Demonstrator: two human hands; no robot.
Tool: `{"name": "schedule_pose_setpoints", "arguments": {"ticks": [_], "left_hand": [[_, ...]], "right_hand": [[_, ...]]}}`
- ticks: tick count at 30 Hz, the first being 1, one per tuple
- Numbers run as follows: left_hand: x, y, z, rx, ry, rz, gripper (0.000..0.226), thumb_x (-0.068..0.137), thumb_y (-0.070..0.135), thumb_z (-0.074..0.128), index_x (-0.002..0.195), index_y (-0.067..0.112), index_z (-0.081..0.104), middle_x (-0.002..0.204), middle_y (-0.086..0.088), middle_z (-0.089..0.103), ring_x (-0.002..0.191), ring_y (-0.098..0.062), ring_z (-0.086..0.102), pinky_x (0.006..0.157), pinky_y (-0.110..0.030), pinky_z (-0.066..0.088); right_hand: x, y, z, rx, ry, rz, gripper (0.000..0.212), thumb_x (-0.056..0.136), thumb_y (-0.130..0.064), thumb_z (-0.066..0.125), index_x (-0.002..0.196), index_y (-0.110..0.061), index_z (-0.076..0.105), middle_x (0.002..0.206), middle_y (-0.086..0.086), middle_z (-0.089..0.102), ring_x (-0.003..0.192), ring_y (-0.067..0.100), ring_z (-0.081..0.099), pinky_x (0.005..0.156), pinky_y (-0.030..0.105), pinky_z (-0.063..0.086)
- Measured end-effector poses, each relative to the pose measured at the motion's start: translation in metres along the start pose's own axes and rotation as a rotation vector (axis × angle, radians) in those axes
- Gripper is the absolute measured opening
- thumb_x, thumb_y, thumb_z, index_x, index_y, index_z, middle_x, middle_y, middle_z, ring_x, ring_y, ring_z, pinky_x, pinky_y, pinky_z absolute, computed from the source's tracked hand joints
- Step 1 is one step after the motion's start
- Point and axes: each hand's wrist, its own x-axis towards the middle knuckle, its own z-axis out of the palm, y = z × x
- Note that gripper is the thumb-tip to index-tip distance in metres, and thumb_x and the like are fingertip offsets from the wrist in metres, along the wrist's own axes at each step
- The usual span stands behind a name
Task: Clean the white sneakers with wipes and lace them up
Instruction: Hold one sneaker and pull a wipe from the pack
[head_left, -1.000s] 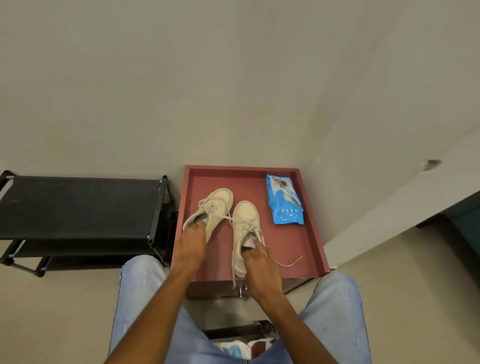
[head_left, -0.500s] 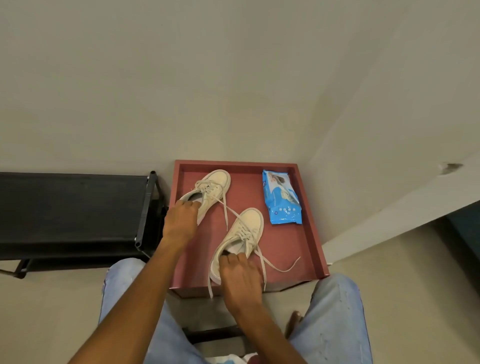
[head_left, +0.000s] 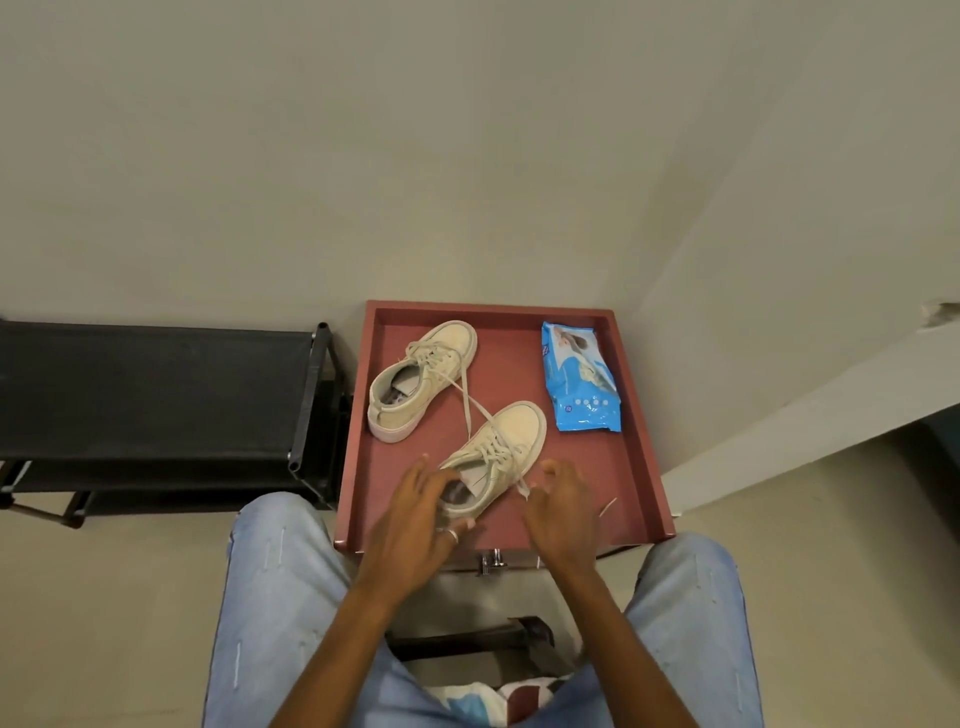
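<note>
Two white sneakers lie on a red tray-topped table (head_left: 636, 457). The far sneaker (head_left: 423, 379) sits at the back left, untouched, and its loose lace trails toward the near sneaker (head_left: 506, 447), which lies at an angle with its toe pointing back right. My left hand (head_left: 421, 512) hovers over the near sneaker's heel with fingers spread, hiding the heel. My right hand (head_left: 561, 512) is just right of that shoe, fingers curled and apart, with a lace end beside the thumb. A blue pack of wipes (head_left: 579, 384) lies at the back right.
A black shoe rack (head_left: 156, 395) stands against the table's left side. The wall runs behind both, with a corner at the right. My knees in light jeans (head_left: 280, 582) flank the table's front edge, where a metal latch (head_left: 491, 561) shows.
My left hand let go of the far sneaker and came over the near sneaker's heel. My right hand left that heel and shifted to the shoe's right side by the lace.
</note>
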Motion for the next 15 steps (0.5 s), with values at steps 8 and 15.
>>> {"name": "schedule_pose_setpoints", "arguments": {"ticks": [8,15], "left_hand": [[0.003,0.002,0.02,0.041,0.093,0.003,0.038,0.09,0.024,0.075,0.126,0.015,0.067,0.145,-0.004,0.054,0.126,-0.025,0.057,0.098,-0.037,0.055],[0.003,-0.017,0.005,-0.132,0.124,0.045,0.034,0.082,0.002,0.079,0.112,0.016,0.073,0.143,0.002,0.055,0.131,-0.009,0.051,0.108,-0.024,0.043]], "right_hand": [[0.005,-0.021,-0.008,0.434,-0.363,0.171,0.03,0.081,0.013,0.055,0.083,-0.017,0.053,0.078,0.004,0.064,0.069,0.021,0.062,0.06,0.032,0.052],[0.016,-0.018,-0.022,0.336,-0.526,0.31,0.009,0.088,-0.005,0.055,0.085,-0.01,0.062,0.066,0.004,0.064,0.048,0.011,0.057,0.044,0.023,0.042]]}}
